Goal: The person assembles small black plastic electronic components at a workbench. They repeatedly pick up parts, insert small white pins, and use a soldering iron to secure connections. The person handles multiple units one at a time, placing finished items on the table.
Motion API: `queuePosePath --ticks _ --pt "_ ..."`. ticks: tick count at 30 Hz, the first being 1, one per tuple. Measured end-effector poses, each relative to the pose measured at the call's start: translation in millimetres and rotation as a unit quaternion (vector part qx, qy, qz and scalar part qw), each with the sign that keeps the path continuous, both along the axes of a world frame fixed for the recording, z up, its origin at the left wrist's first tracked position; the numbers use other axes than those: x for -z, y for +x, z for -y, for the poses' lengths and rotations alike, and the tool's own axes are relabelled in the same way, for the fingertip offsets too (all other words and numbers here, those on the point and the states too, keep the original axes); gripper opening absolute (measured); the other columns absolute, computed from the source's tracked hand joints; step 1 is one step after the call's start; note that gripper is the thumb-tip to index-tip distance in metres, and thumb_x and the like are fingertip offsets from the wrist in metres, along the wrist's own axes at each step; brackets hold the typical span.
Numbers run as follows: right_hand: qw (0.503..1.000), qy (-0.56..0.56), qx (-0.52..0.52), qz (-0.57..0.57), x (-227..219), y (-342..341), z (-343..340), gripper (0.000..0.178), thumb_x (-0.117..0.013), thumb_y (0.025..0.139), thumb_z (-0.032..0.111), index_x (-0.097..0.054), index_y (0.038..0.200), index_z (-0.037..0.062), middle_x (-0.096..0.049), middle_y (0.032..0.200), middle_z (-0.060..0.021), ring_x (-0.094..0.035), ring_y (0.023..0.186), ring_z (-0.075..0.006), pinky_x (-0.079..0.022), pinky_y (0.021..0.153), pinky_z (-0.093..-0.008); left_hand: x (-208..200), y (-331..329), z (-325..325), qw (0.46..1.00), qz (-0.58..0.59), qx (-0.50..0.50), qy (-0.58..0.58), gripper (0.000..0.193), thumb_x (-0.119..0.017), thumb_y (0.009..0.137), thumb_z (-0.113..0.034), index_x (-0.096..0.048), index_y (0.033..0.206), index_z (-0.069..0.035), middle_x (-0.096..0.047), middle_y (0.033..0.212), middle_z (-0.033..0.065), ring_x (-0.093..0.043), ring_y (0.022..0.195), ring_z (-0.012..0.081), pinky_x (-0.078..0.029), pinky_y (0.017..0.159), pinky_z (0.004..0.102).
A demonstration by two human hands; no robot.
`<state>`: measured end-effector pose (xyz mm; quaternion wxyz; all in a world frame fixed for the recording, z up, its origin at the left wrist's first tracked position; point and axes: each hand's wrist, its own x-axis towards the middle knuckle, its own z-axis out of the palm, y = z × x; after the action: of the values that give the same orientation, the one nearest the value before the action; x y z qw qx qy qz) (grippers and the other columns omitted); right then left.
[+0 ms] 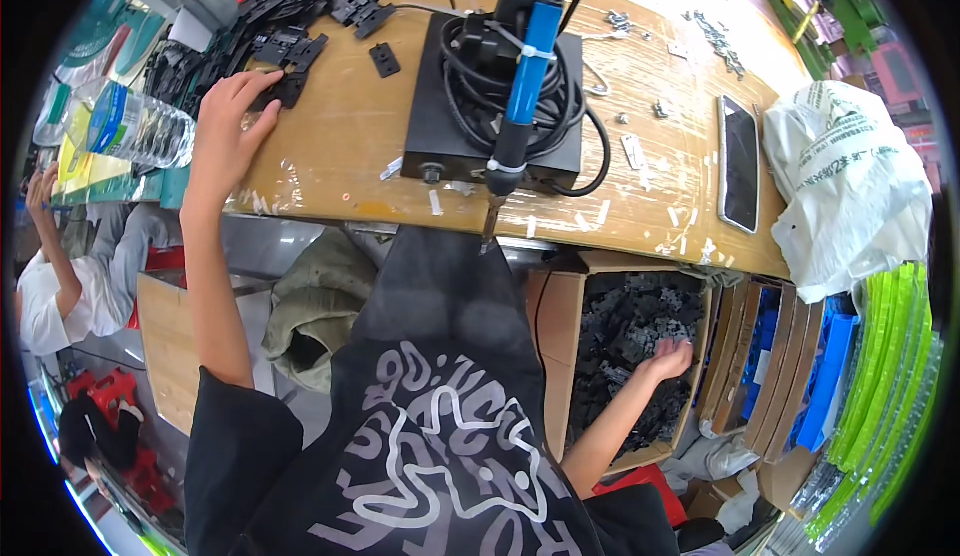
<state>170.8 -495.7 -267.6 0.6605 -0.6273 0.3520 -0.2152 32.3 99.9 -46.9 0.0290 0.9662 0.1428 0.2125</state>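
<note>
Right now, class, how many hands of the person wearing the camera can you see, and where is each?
2. The left hand rests on the wooden workbench beside the black plastic parts; the right hand reaches into the cardboard box below.

left hand [228,126] flat forward, right hand [668,359] lowered, open

Matt black plastic parts [630,341], cardboard box [556,356]

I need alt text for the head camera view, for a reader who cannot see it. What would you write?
Seen from above, a person's right hand reaches into a cardboard box of small black plastic parts below a wooden workbench, while the left hand rests flat on the bench beside a pile of similar black parts. A blue-handled electric screwdriver hangs over a black control box; a phone lies to the right.
</note>
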Motion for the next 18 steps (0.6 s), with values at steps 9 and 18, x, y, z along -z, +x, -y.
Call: queuePosePath --ticks 9,18 --pt "0.859 -0.241 -0.334 0.305 -236.0 106.0 -182.8 0.018 -0.054 0.079 0.004 -0.052 0.095 -0.0034 -0.055 0.089 -0.0095 -0.055 0.077 -0.0156 -0.046 0.070 -0.0258 -1.1 -6.3 13.0 0.988 0.144 -0.018 -0.058 0.016 -0.049 0.075 -0.008 -0.053 0.089 -0.002 -0.052 0.085 0.0107 -0.048 0.082 0.0262 -0.037 0.074 0.0317" --pt "0.746 -0.533 -0.398 0.027 -204.2 331.9 -206.1 0.026 -0.066 0.066 0.024 -0.063 0.082 0.0032 -0.063 0.073 -0.0127 -0.060 0.071 -0.0192 -0.046 0.067 -0.0284 -15.9 -22.5 68.6 0.828 0.338 -0.159 -0.418 0.029 -0.047 0.086 -0.019 -0.051 0.099 0.007 -0.053 0.094 0.0039 -0.046 0.084 0.0088 -0.035 0.079 0.0213"
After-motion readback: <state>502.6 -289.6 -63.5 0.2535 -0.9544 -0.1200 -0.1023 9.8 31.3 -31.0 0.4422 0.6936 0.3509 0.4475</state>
